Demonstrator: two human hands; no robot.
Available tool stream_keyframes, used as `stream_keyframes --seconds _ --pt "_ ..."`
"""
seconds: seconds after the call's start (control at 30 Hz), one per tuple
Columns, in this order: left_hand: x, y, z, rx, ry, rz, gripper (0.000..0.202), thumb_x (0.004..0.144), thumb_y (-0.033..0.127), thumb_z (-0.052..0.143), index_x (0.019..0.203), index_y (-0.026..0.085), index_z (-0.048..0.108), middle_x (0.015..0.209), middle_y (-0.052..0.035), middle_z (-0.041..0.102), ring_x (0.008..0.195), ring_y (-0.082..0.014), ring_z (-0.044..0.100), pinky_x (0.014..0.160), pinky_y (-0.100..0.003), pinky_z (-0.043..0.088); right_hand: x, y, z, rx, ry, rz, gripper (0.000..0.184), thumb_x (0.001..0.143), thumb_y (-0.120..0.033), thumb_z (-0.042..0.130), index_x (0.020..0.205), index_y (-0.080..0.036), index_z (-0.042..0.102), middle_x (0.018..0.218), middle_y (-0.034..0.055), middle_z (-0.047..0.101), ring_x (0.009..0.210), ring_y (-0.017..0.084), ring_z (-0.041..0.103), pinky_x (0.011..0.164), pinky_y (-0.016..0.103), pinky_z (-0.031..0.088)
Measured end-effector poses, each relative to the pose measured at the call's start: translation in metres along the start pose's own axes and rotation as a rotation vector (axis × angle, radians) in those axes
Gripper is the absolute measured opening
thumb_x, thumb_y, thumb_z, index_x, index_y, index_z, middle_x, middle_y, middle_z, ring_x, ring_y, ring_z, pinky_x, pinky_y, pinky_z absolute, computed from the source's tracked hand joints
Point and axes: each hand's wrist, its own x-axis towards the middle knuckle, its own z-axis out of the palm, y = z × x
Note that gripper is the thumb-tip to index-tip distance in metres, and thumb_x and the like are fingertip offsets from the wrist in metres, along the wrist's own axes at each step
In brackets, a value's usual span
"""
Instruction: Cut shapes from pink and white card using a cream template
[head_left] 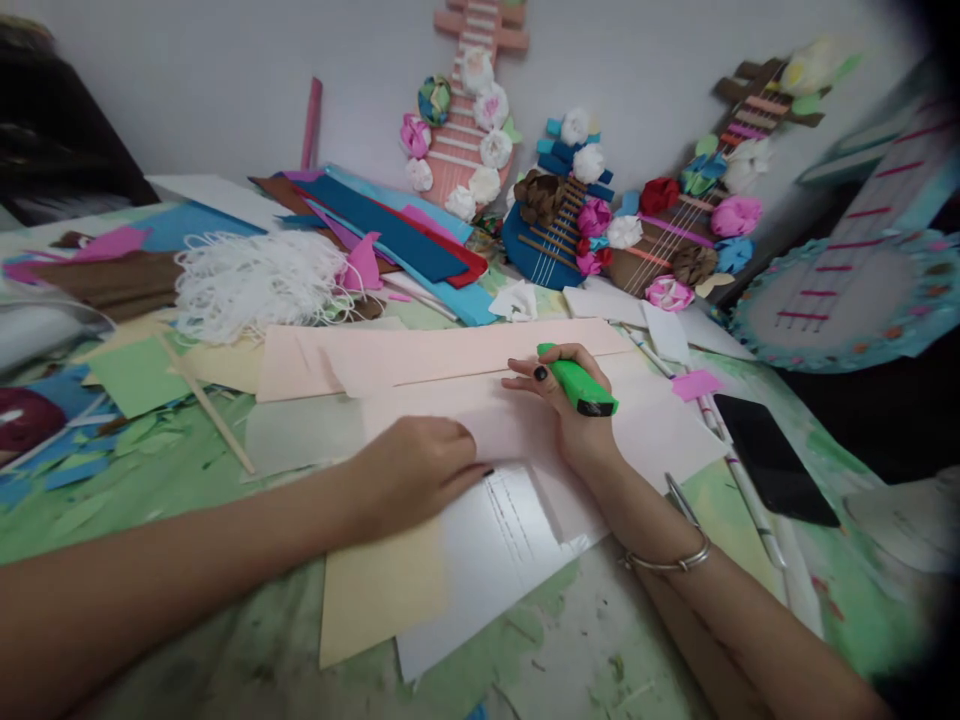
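My left hand (420, 475) is closed, its fingers curled at the left edge of a pale pink paper sheet (510, 435). A chunky green tool with a black end (576, 385) is gripped in my right hand (581, 420); I cannot tell if it is a cutter or a marker. The right fingertips hover over or touch the pink paper. Beneath the sheet lie a white printed page (480, 580) and a cream sheet (382, 600). Behind it, a longer peach paper strip (442, 355) runs across the table.
White string (255, 280) is heaped at left, near a wooden stick (210, 405) and coloured scraps. Blue and red sheets (390, 230) are stacked behind. A black phone (772, 455) and pens lie at right. Guitar-like paper crafts (465, 130) with flowers lean against the wall.
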Motion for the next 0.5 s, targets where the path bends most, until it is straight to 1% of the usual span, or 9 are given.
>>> stream_keyframes --seconds 0.03,0.07,0.1,0.13,0.23,0.3,0.37,0.43,0.5 --pt "-0.001 0.005 0.004 0.068 -0.001 0.075 0.027 0.097 0.021 0.047 0.098 0.012 0.073 0.097 -0.0124 0.076 0.091 -0.0217 0.072 0.083 -0.033 0.058 0.000 0.000 0.000 0.020 0.002 0.001 0.035 0.078 -0.042 0.078 0.091 -0.024 0.052 0.092 0.0010 0.072 0.091 0.022 0.075 0.084 0.041 0.061" --pt "-0.002 0.011 0.008 0.120 0.020 0.141 0.031 0.096 0.014 0.042 0.111 0.009 0.070 0.113 -0.0163 0.073 0.106 -0.0229 0.069 0.093 -0.035 0.056 0.000 0.000 0.000 0.031 -0.006 0.009 0.035 0.078 -0.041 0.079 0.091 -0.023 0.052 0.091 0.0013 0.073 0.089 0.022 0.076 0.084 0.041 0.061" --pt "-0.003 0.016 0.012 0.133 0.010 0.208 0.038 0.093 0.006 0.039 0.120 0.006 0.066 0.123 -0.0176 0.069 0.117 -0.0230 0.065 0.100 -0.036 0.053 0.000 -0.001 0.000 0.032 -0.022 0.019 0.034 0.078 -0.040 0.079 0.090 -0.022 0.053 0.090 0.0017 0.074 0.087 0.022 0.077 0.084 0.041 0.061" --pt "-0.004 0.021 0.015 0.129 -0.005 0.263 0.043 0.090 0.001 0.036 0.125 0.003 0.062 0.127 -0.0185 0.067 0.122 -0.0234 0.062 0.104 -0.037 0.050 0.000 -0.002 0.001 0.020 -0.042 0.028 0.034 0.078 -0.040 0.079 0.088 -0.022 0.053 0.088 0.0021 0.075 0.084 0.022 0.077 0.084 0.041 0.061" --pt "-0.009 0.032 0.022 0.122 -0.096 0.296 0.050 0.084 -0.001 0.039 0.131 -0.003 0.055 0.133 -0.0215 0.062 0.128 -0.0299 0.058 0.109 -0.044 0.047 -0.001 -0.008 0.003 -0.070 -0.138 0.039 0.033 0.076 -0.039 0.080 0.083 -0.022 0.053 0.083 0.0027 0.077 0.083 0.022 0.077 0.084 0.039 0.060" --pt "-0.011 0.036 0.022 0.141 -0.189 0.264 0.054 0.083 0.002 0.043 0.136 -0.003 0.051 0.140 -0.0230 0.056 0.134 -0.0332 0.051 0.111 -0.047 0.045 -0.002 -0.011 0.004 -0.125 -0.213 0.040 0.034 0.075 -0.040 0.081 0.081 -0.022 0.053 0.084 0.0031 0.077 0.085 0.023 0.077 0.082 0.038 0.060" --pt "-0.011 0.038 0.019 0.147 -0.269 0.241 0.058 0.083 0.005 0.046 0.140 -0.002 0.047 0.146 -0.0233 0.049 0.139 -0.0337 0.045 0.114 -0.048 0.041 -0.002 -0.011 0.005 -0.162 -0.275 0.035 0.032 0.074 -0.037 0.081 0.081 -0.022 0.053 0.084 0.0033 0.078 0.087 0.023 0.077 0.081 0.038 0.060" --pt "-0.011 0.039 0.017 0.143 -0.299 0.233 0.059 0.085 0.008 0.047 0.142 -0.001 0.044 0.148 -0.0222 0.047 0.140 -0.0329 0.043 0.116 -0.047 0.038 -0.003 -0.009 0.005 -0.193 -0.308 0.032 0.027 0.077 -0.033 0.078 0.083 -0.023 0.054 0.085 0.0033 0.078 0.090 0.023 0.077 0.083 0.037 0.060" --pt "-0.010 0.039 0.016 0.150 -0.301 0.242 0.057 0.087 0.011 0.047 0.142 -0.001 0.044 0.148 -0.0222 0.047 0.140 -0.0324 0.043 0.117 -0.045 0.037 -0.005 -0.008 0.005 -0.228 -0.327 0.035 0.022 0.078 -0.028 0.075 0.085 -0.023 0.055 0.090 0.0038 0.078 0.095 0.023 0.076 0.083 0.037 0.059"
